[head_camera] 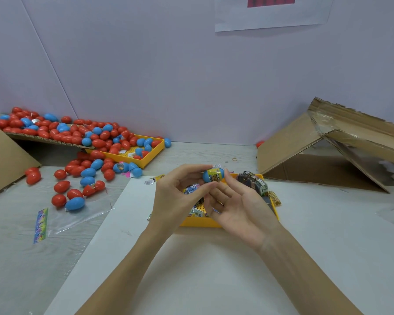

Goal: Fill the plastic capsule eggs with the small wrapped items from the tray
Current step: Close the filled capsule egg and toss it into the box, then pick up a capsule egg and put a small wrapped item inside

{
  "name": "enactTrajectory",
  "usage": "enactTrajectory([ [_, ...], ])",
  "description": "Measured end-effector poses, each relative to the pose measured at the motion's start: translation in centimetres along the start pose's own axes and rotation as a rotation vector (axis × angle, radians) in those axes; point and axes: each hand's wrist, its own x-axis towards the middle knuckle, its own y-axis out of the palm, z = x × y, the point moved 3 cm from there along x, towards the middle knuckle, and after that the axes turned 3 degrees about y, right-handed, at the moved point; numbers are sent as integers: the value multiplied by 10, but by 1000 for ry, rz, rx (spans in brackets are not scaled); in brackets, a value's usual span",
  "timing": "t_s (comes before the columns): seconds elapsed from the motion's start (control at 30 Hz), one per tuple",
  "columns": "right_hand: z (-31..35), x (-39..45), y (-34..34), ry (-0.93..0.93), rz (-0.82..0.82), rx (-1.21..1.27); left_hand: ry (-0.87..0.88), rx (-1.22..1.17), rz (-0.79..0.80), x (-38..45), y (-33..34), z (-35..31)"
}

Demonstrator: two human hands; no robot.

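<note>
Centre of frame: both hands meet above a yellow tray (200, 222), holding one blue egg (208, 176) between them.
Left hand (175, 196): thumb and curled fingers pinch the left end of the blue egg.
Right hand (234, 205): palm turned up, fingers bent, fingertips touching the right side of the egg where a wrapper (215, 172) sits; it grips egg and wrapper together.
Blue egg: smooth glossy plastic, oval, lying sideways; a crinkled yellow printed wrapper shows at its open side, with a white sealed edge sticking up.
Yellow tray: shallow, rectangular, hard plastic with a dotted floor, partly hidden behind the hands; it rests on a white sheet (214, 269).
Wrapped items (251, 180): small foil and paper packets, dark and striped, heaped in the tray's right part; a few lie over its rim.
Left of frame: loose eggs (77, 169), red and blue, shiny and oval, scattered on the pale table.
Upper left: second yellow tray (146, 161) and a cardboard flap, both heaped with eggs.
Lower left: clear plastic bag (77, 214) with a rainbow strip, flat and wrinkled.
Right of frame: cardboard box (305, 144), brown, torn, with shiny tape on its flaps.
</note>
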Motion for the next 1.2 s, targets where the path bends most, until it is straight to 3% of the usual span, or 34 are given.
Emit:
enactTrajectory([
  [0.37, 2, 1, -2, -145, -66, -58, 28, 11, -16, -2, 5, -6],
  [0.5, 8, -2, -7, -494, -272, -550, 29, 85, 21, -1, 6, -4],
  [0.6, 12, -5, -7, -666, -276, -779, -26, 68, 31, -1, 3, 0],
  [0.93, 7, 2, -9, -431, -141, -409, 23, 166, 60, 0, 5, 0],
  [1.2, 3, 2, -4, -352, -8, -486, 185, 345, -11, -2, 10, 0],
])
